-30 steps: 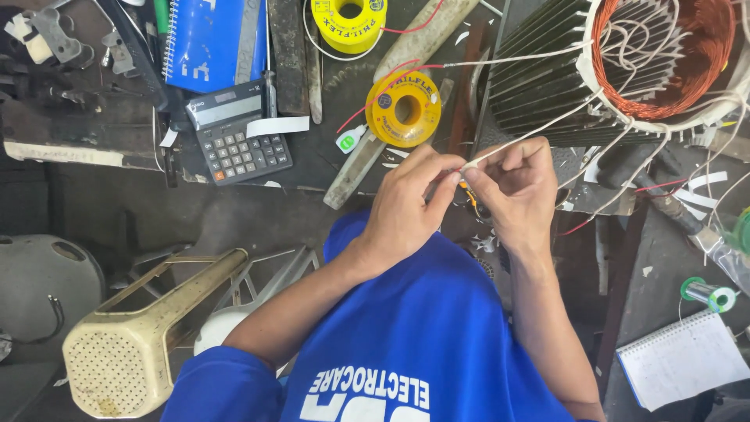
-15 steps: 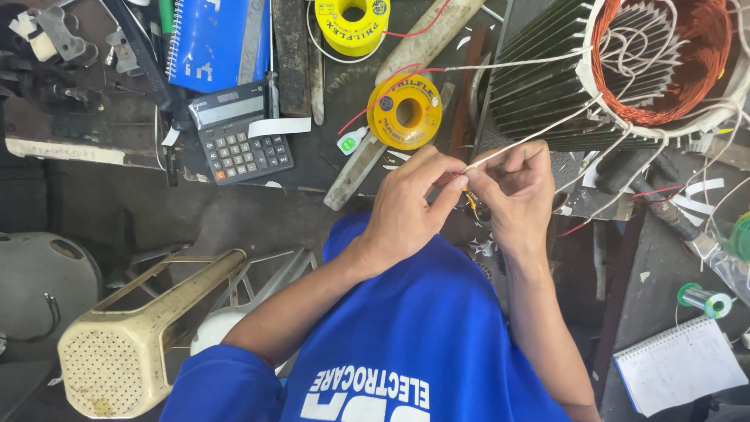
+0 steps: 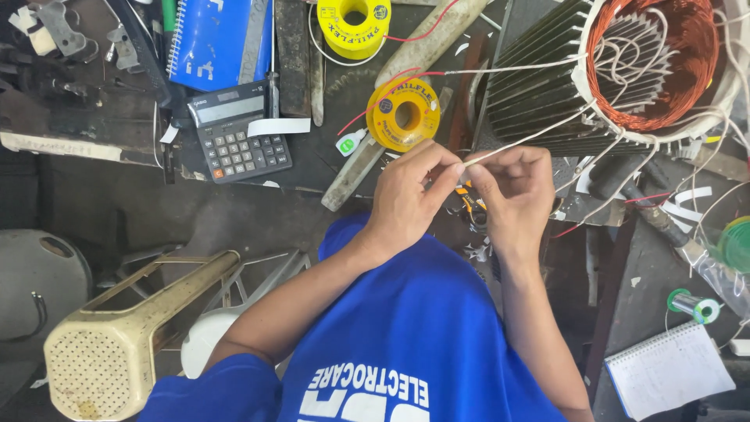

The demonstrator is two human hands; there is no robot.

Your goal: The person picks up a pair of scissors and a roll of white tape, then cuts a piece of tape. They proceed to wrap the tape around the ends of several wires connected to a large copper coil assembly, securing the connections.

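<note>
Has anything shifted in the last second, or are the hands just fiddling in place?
Hardly anything. Both hands stay together, left hand and right hand still pinching the end of the white lead from the motor stator; only the fingers have shifted slightly. The yellow spool and calculator have not moved.

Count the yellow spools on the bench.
2. One yellow spool sits at the top edge, beside the blue notebook; the other lies just above the left hand. Others may be hidden in the clutter.
</note>
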